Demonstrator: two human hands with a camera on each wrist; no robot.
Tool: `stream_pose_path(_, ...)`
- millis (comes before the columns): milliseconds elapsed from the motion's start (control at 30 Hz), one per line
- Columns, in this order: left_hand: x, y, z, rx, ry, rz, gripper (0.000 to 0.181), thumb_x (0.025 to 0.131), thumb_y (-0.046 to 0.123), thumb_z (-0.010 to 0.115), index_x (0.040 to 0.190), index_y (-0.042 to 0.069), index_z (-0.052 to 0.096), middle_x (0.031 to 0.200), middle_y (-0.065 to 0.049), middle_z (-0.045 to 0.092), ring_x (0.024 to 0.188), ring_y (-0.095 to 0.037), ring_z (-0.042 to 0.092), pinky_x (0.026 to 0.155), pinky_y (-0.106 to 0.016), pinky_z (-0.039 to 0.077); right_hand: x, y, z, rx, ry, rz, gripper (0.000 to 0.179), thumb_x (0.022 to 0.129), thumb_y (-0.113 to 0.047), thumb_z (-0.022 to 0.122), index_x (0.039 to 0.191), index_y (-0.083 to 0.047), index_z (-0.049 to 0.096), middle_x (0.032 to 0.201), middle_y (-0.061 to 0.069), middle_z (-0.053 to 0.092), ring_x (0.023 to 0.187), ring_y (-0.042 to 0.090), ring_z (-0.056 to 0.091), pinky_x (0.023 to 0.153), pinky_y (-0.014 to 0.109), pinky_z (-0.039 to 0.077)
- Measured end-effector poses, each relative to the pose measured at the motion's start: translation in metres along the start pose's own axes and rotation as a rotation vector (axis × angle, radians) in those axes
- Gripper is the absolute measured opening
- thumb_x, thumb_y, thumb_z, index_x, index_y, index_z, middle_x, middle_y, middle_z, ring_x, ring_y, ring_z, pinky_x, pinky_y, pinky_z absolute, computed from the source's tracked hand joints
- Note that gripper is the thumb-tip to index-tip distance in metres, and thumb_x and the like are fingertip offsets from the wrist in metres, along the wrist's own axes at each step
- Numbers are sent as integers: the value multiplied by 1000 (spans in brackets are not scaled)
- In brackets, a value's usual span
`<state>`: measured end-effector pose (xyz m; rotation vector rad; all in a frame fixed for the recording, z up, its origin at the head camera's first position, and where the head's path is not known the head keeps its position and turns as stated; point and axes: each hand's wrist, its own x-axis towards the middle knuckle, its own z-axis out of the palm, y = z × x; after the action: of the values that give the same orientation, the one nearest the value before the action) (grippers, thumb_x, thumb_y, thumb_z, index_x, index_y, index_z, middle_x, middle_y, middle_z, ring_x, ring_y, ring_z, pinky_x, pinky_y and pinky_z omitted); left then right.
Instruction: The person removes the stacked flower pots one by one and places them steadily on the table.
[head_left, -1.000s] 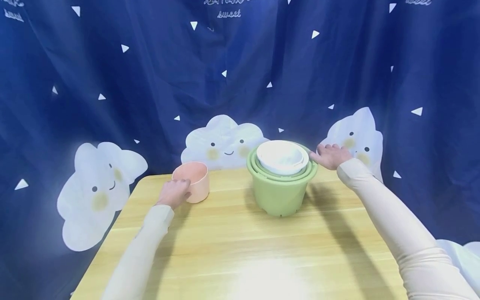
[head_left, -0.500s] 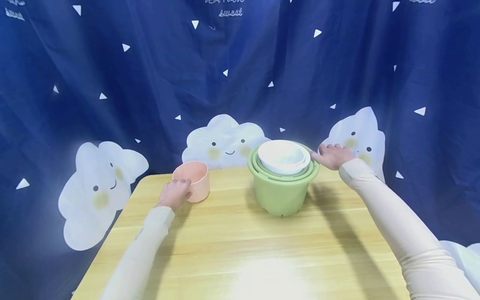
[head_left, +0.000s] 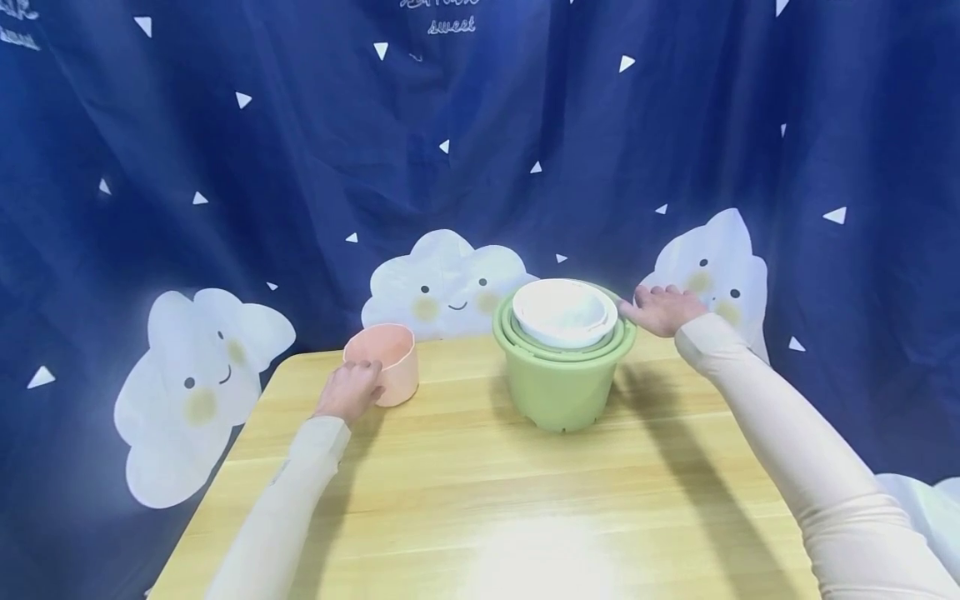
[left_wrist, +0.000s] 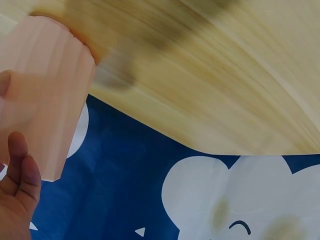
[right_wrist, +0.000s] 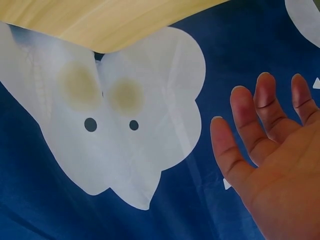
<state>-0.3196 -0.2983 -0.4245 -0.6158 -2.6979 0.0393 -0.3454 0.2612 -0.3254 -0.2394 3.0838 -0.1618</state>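
Fingers (left_wrist: pixel 31 175) of the left hand (head_left: pixel 351 390) are curling over the near-left rim and gripping the pink pot (head_left: pixel 401 379), which is standing upright toward the far left of the wooden surface (head_left: pixel 450 467). Fingers of the right hand (head_left: pixel 663 311) are lying apart in a loose bend and gripping nothing, the thumb pointing at the rim of the green pot (head_left: pixel 558 392), though whether it is touching cannot be told. White containers (head_left: pixel 564 340) are nesting inside the green pot, and a blue curtain (head_left: pixel 480 183) with cloud prints is hanging behind.
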Motion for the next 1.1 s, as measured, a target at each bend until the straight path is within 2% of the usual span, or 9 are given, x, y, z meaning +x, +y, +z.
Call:
stream_pose_path(800,3,2,-3,10,-4,13,27,86,16,81,90,1,59,75,-15,62,66,-34,64,58,-50,56,-2,1,-3,2,17,-7,86,101,-66,19,145,2,45,144,33,52,132,54,47,105,70,39)
stream_pose_path(1100,3,4,-8,-7,-41,22,23,88,15,75,87,2,57,73,-12,59,61,-32,61,55,-50,54,-1,2,-1,8,13,-3,87,101,-66,20,147,3,43,146,33,50,134,56,44,107,72,36)
